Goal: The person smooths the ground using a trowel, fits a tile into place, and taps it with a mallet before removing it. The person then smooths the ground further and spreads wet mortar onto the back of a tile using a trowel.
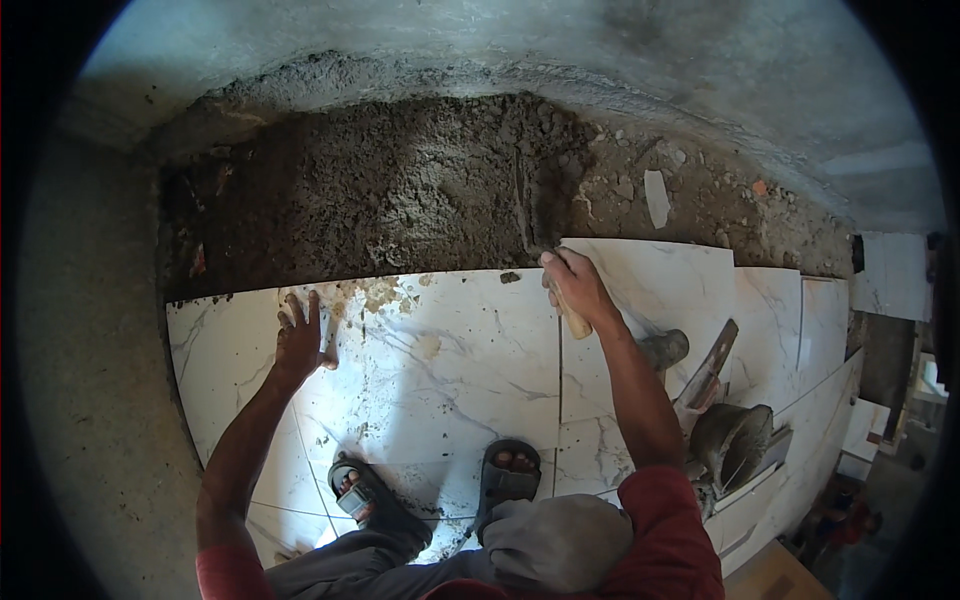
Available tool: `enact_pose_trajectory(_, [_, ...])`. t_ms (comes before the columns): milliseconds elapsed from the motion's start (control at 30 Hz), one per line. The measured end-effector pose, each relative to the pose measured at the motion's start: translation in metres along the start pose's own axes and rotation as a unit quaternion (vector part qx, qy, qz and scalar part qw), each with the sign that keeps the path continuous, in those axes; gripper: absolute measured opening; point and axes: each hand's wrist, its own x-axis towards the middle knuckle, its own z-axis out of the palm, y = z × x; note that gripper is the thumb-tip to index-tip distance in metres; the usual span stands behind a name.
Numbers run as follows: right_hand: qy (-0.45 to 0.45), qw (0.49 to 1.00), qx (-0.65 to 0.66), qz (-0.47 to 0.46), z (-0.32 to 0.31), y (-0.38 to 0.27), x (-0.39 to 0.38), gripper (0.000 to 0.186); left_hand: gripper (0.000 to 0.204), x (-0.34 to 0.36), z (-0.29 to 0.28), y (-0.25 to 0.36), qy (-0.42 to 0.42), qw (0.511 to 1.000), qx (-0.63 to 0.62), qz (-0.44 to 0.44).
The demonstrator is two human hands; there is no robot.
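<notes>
My right hand [582, 288] is closed round the wooden handle of a trowel [523, 200]. Its dark blade reaches away from me into the wet grey mortar [390, 190], near the right end of the spread. My left hand [298, 340] rests with fingers spread on a white marbled floor tile [450, 340], close to the mortar's near edge. It holds nothing. Smears and crumbs of mortar lie on the tiles between my hands. My sandalled feet stand on the tiles below.
A concrete wall [500, 50] bounds the far side. Rubble with a white tile shard [656, 198] lies right of the mortar. By my right forearm are a grey cylindrical head [664, 349], a long flat tool [712, 360] and a mortar-stained bucket [735, 440]. A cardboard box [775, 575] sits lower right.
</notes>
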Motion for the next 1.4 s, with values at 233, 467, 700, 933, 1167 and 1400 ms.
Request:
enact_pose_trajectory(233, [-0.001,1.000,-0.008,0.017,-0.002,-0.008,-0.007,0.037,0.139,-0.001,-0.002,0.003,-0.008,1.000,-0.016,0.004])
enact_pose_trajectory(467, [0.019,0.997,0.055,0.045,-0.009,0.004,-0.012,0.037,0.138,0.001,-0.005,0.005,0.000,1.000,-0.012,0.001])
enact_pose_trajectory(700, [0.111,0.944,0.308,0.050,-0.026,0.019,0.012,0.034,0.139,0.004,0.000,0.005,0.004,1.000,0.021,-0.001])
enact_pose_trajectory(933, [0.128,0.969,0.206,0.051,-0.020,0.027,0.024,0.032,0.140,-0.001,0.002,0.003,0.011,1.000,0.025,0.004])
enact_pose_trajectory(1167, [0.178,0.972,0.154,0.022,-0.025,0.020,0.041,0.032,0.141,0.004,0.004,0.003,0.022,0.999,0.038,0.009])
enact_pose_trajectory(1400, [0.118,0.988,0.026,-0.101,0.001,-0.062,0.061,0.035,0.141,0.001,0.002,0.001,0.023,0.999,0.035,0.007])
